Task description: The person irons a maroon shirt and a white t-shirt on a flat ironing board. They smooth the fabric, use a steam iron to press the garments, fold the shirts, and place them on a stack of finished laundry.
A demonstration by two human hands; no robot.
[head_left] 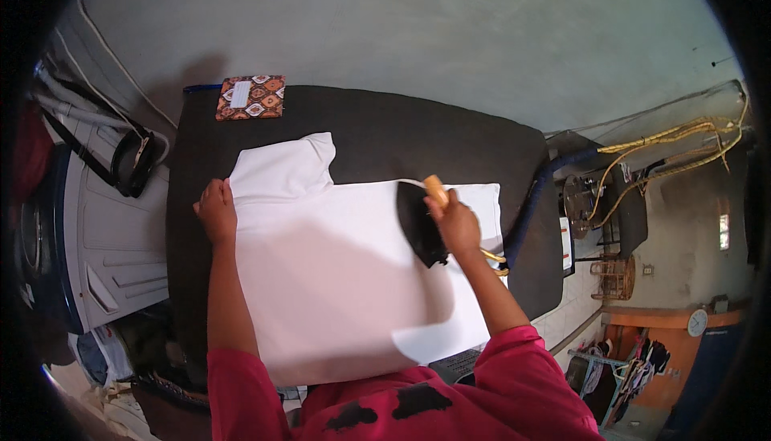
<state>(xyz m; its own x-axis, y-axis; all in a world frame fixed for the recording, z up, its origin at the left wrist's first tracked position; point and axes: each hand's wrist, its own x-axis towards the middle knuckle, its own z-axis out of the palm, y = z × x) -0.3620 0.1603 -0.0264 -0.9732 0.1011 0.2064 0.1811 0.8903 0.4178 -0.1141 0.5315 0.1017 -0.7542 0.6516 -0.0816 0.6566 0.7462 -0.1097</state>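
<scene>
from the head view, a white short-sleeved shirt point(321, 280) is seen laid out on a dark-covered table point(385, 132), its sleeve spread toward the far left, and a black iron point(418, 220) is held over the right part of it, near the far edge. the tan handle point(435, 191) is wrapped by the right hand point(457, 224), fingers closed around it. whether the sole is pressed flat or tilted cannot be told from here.

over on the left, the shirt's edge beside the sleeve is met by the left hand point(215, 210), fingers curled rather than spread; whether cloth is pinched or merely pressed cannot be made out. a light anchoring pull there would be well judged, with the cloth kept taut and not stretched.

the iron is best run in long, even strokes with the sole level, so that no crease is pushed in by its tip. the dark blue cord sleeve point(530, 212) is seen close by the right forearm, so slack should be kept off the cloth. much of the shirt is covered by shadow, so wrinkles there should be checked by touch, with the fingers kept clear of the hot metal.
</scene>
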